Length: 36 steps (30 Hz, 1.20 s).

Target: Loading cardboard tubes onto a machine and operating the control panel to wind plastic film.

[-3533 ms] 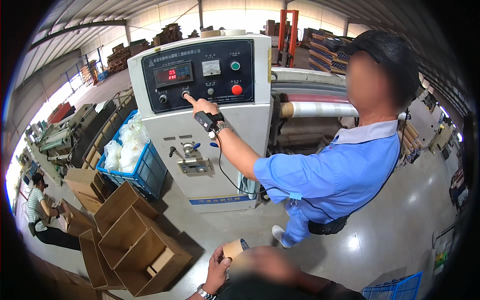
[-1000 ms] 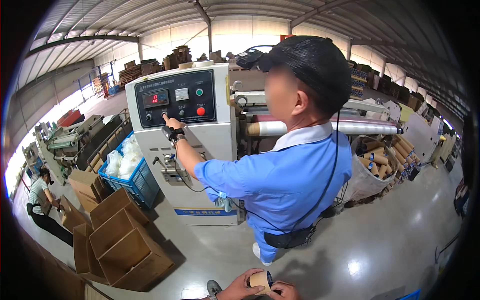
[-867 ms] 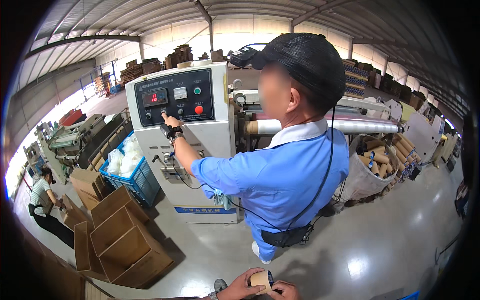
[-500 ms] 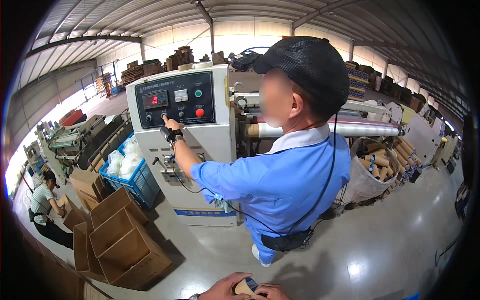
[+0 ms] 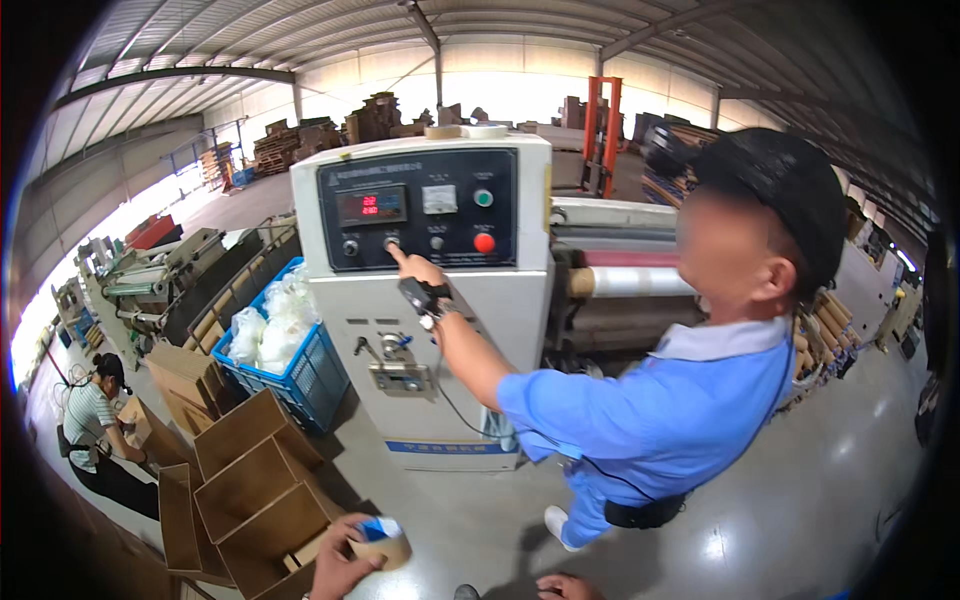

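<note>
My left hand point(image 5: 340, 564) is closed on a roll of tan tape point(image 5: 396, 553) with a blue and white inner core. It holds the roll at the lower edge, beside the open cardboard boxes point(image 5: 262, 478). My right hand point(image 5: 570, 588) is apart from the roll, cut off by the lower edge. Its visible fingers look slightly apart with nothing seen in them. In front of me a co-worker in a blue shirt point(image 5: 650, 425) presses a finger on a knob of the machine's dark control panel point(image 5: 460, 240). The panel has a red digital display point(image 5: 372, 206).
The grey machine cabinet point(image 5: 470, 340) stands ahead, with rollers point(image 5: 640, 282) to its right. A blue crate point(image 5: 318, 385) of clear plastic stands left of it. Another person point(image 5: 90, 420) bends over a box at far left. Cardboard tubes point(image 5: 830, 325) lie behind the co-worker.
My hands have parted: the left has carried the tape roll leftward, and the right has let go of it. The view has shifted, so the co-worker appears farther right, finger still on the panel.
</note>
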Each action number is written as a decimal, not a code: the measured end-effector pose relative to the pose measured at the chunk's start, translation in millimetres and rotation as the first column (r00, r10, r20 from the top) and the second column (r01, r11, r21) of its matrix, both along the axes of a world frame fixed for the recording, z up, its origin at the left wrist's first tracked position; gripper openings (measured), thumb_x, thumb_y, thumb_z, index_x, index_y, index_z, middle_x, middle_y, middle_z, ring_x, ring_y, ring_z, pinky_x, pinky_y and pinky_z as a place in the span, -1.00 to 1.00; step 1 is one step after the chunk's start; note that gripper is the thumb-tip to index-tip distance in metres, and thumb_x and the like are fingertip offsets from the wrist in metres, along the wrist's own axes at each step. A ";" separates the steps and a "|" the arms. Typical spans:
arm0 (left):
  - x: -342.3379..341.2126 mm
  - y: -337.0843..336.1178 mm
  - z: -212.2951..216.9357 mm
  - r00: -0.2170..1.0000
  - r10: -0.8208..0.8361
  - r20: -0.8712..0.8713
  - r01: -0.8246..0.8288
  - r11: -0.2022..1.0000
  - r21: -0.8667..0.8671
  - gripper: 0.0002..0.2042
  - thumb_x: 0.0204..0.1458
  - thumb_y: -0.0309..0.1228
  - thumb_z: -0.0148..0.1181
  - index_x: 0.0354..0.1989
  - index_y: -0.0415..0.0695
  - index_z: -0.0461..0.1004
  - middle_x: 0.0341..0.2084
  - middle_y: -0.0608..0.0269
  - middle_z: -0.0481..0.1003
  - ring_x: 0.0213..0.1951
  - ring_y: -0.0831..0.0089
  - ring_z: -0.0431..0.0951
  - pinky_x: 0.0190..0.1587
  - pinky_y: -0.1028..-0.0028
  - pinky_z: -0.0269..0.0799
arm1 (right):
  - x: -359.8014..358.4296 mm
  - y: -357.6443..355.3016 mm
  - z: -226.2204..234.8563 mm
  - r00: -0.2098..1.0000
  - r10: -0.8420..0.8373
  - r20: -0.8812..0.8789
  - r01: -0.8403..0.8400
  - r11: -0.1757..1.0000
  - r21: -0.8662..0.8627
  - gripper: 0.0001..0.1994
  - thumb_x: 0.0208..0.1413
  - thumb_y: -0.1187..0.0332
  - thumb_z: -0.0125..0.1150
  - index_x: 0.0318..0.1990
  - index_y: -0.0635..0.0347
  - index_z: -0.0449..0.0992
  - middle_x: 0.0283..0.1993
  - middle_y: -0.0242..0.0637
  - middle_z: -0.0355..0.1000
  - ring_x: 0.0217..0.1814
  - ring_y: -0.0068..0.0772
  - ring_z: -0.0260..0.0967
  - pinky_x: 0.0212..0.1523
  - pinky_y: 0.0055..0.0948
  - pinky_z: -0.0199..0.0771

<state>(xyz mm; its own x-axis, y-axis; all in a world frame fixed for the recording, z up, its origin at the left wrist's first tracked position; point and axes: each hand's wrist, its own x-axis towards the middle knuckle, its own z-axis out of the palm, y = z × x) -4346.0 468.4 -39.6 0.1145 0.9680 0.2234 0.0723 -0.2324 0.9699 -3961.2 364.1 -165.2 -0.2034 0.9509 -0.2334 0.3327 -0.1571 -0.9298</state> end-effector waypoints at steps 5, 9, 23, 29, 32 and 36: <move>-52.0 109.8 75.2 0.934 0.328 0.140 -0.357 0.868 0.346 -0.59 -0.18 -0.21 0.45 -0.41 -0.16 0.32 0.10 -0.04 0.39 0.08 0.24 0.40 0.16 0.28 0.29 | 13.4 -4.4 -40.7 0.894 -0.010 0.447 0.093 0.982 -0.163 -0.64 0.11 0.21 0.23 -0.03 0.26 0.58 -0.12 -0.04 0.60 0.00 -0.19 0.54 0.04 -0.27 0.51; -47.7 197.0 143.7 0.927 0.356 0.117 -0.353 0.723 0.594 -0.62 -0.13 -0.23 0.42 -0.32 -0.17 0.35 0.11 -0.05 0.37 0.12 0.23 0.38 0.19 0.28 0.28 | 35.2 -12.1 -69.8 0.909 -0.119 0.399 0.255 0.916 -0.310 -0.60 0.05 0.13 0.25 -0.06 0.24 0.62 -0.11 -0.06 0.61 0.01 -0.10 0.55 0.04 -0.23 0.51; 17.7 496.2 358.0 0.836 0.546 -0.050 -0.189 0.373 0.909 -0.66 -0.06 -0.35 0.37 -0.16 -0.26 0.47 0.00 -0.01 0.45 0.01 0.10 0.50 0.09 0.28 0.41 | 41.9 -2.4 -211.7 0.773 -0.048 0.632 -0.018 0.995 0.097 -0.61 0.09 0.05 0.04 -0.48 0.16 0.63 -0.41 -0.01 0.53 -0.21 0.04 0.46 -0.12 -0.09 0.45; 48.8 608.4 372.5 0.808 0.527 -0.265 -0.079 0.541 0.837 -0.64 -0.01 -0.27 0.35 -0.10 -0.26 0.54 0.01 -0.01 0.46 -0.02 0.07 0.52 0.05 0.24 0.44 | -73.4 254.5 -60.2 0.828 -0.215 0.518 -0.011 0.917 0.398 -0.68 0.11 0.10 0.08 -0.40 0.15 0.61 -0.33 -0.04 0.53 -0.22 -0.02 0.47 -0.13 -0.15 0.47; 56.6 644.1 368.8 0.728 0.548 -0.412 -0.009 0.608 0.794 -0.62 0.05 -0.19 0.29 -0.07 -0.23 0.54 0.02 -0.05 0.46 0.02 0.05 0.51 0.05 0.21 0.43 | -134.5 425.4 75.4 0.894 -0.305 0.327 -0.016 0.708 0.706 -0.71 0.12 0.13 0.10 -0.37 0.15 0.60 -0.29 -0.05 0.54 -0.23 -0.06 0.48 -0.14 -0.18 0.49; 61.0 665.0 365.4 0.669 0.509 -0.541 0.042 0.701 0.712 -0.61 0.06 -0.18 0.27 -0.02 -0.16 0.52 -0.06 -0.04 0.48 0.01 0.05 0.50 0.06 0.19 0.42 | -184.5 543.2 222.8 0.909 -0.371 0.188 -0.019 0.415 0.910 -0.74 0.13 0.16 0.12 -0.32 0.15 0.59 -0.23 -0.08 0.54 -0.24 -0.10 0.49 -0.15 -0.21 0.50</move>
<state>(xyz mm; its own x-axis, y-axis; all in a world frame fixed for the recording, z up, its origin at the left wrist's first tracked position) -4284.9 1133.3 325.8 0.2834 0.6257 0.7268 0.7580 -0.6104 0.2299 -4145.7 907.3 57.6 -0.1057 0.6638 0.7404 0.6920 0.5838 -0.4246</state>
